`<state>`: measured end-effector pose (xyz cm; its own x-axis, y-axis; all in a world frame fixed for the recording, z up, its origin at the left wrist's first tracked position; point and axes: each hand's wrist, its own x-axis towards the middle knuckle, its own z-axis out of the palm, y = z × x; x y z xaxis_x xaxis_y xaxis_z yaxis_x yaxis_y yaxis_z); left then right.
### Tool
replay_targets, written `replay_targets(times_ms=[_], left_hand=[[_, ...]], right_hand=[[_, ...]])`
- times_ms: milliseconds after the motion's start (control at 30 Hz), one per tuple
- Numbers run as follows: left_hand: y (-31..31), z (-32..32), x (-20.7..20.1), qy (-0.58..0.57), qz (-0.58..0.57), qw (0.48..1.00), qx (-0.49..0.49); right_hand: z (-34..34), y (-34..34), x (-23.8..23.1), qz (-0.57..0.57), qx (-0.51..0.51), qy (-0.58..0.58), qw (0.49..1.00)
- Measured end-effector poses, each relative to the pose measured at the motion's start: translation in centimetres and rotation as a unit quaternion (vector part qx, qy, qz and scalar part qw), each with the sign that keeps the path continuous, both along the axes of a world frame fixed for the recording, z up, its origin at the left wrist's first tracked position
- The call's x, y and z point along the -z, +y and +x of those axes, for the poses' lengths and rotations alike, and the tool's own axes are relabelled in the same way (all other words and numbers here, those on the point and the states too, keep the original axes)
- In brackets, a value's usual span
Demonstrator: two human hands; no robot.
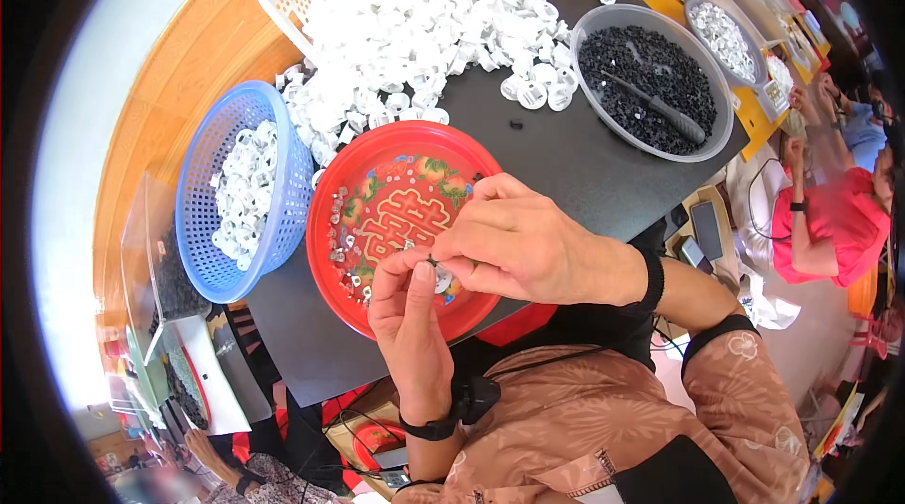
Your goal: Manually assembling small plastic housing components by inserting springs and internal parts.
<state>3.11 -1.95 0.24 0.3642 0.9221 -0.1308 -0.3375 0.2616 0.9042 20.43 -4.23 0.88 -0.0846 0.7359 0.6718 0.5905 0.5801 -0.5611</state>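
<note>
Above a round red tray (325, 221) with a printed fruit pattern, my two hands meet fingertip to fingertip. Between the thumb and fingers of my left hand (410, 320) is a small white round part (442, 280), partly covered by the fingers. My right hand (537, 245) comes in from the right, its fingers pinched together at that part. A tiny dark bit shows at the fingertips, but whatever the right fingers hold is mostly hidden. Small clear and metallic pieces (339, 240) lie scattered along the tray's left side.
White round plastic parts (415, 23) spill from a white basket (283, 0) at the back. A blue basket (193, 221) of white parts stands left. At right, a grey bowl (726, 117) holds small black pieces and a dark-handled tool (674, 117). Other people sit at the far right and lower left.
</note>
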Motion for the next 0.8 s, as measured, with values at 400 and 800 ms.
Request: replay_targets(times_ms=[400,800], left_hand=[[0.09,0.33,-0.07,0.030,-0.007,0.999,-0.023],[-0.08,0.56,0.10,0.011,0.004,1.000,-0.023]], right_hand=[[0.07,-0.09,0.24,0.006,0.013,-0.014,1.000],[-0.03,-0.12,0.39,-0.003,0.023,0.045,0.999]])
